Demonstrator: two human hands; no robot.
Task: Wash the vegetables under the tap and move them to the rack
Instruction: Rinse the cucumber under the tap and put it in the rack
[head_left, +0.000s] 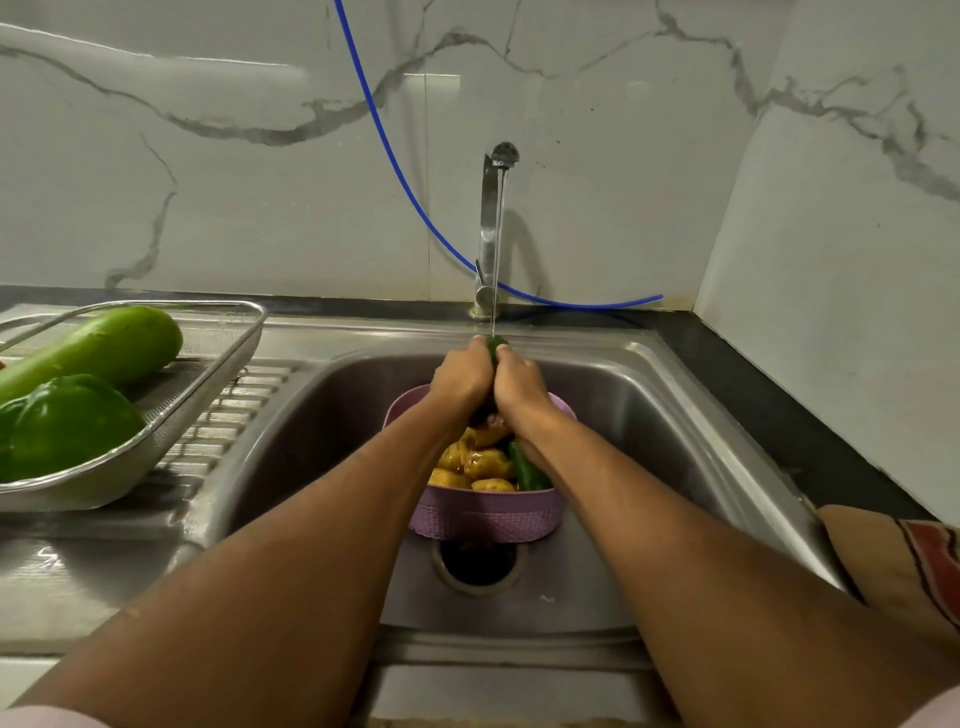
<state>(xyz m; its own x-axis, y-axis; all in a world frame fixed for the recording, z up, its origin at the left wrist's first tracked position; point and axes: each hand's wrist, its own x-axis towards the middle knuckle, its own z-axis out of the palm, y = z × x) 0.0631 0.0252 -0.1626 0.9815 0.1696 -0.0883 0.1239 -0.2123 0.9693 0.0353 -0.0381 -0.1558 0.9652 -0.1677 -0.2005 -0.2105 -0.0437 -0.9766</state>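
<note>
A marble-veined wall is seen behind a steel sink (649, 395), where a thin stream runs from the tap (491, 218). The fingers of the left hand (462, 376) and right hand (519, 382) are curled round a dark green vegetable (496, 344), which is held between them directly under the water, above the purple basket (485, 514).

The step would best be done by turning the vegetable in the stream so every side is rinsed, with the grip kept firm, since wet skin is likely slippery. Only its glossy tip is visible. Potatoes (485, 462) and another green piece (527, 470) remain in the basket. On the draining board to the left, the rack (208, 384) holds a pale gourd (98, 348) and a capsicum (67, 421).
</note>
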